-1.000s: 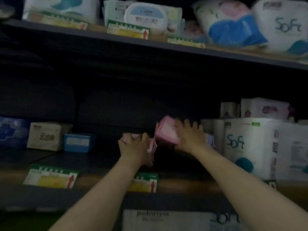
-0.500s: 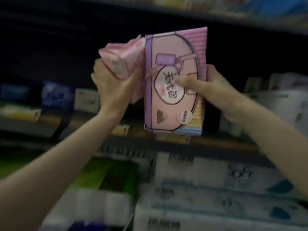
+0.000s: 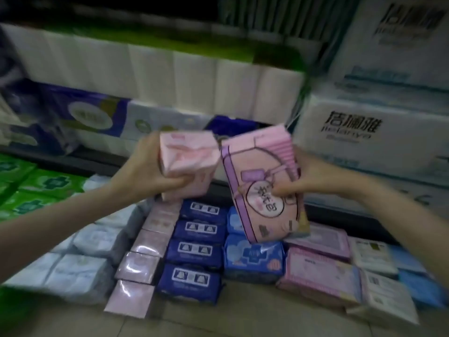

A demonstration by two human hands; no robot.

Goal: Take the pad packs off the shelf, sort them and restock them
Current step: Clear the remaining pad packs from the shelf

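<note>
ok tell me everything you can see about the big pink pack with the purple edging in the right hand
The big pink pack is a flat rectangular packet in glossy wrap, pink with purple edging, a drawn bag design and a round white label with blurred print. It is held upright, tilted, above the sorted rows on the floor. The right hand grips its right edge, thumb across the label. Nothing else plainly touches it.

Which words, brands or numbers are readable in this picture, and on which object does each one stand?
"jielanya", under three large Chinese characters: white tissue pack at right.
Same large characters, blurred: upper white pack.
Round label on the large pink pad pack in the right hand: blurred.
All other packs: unreadable.
</note>
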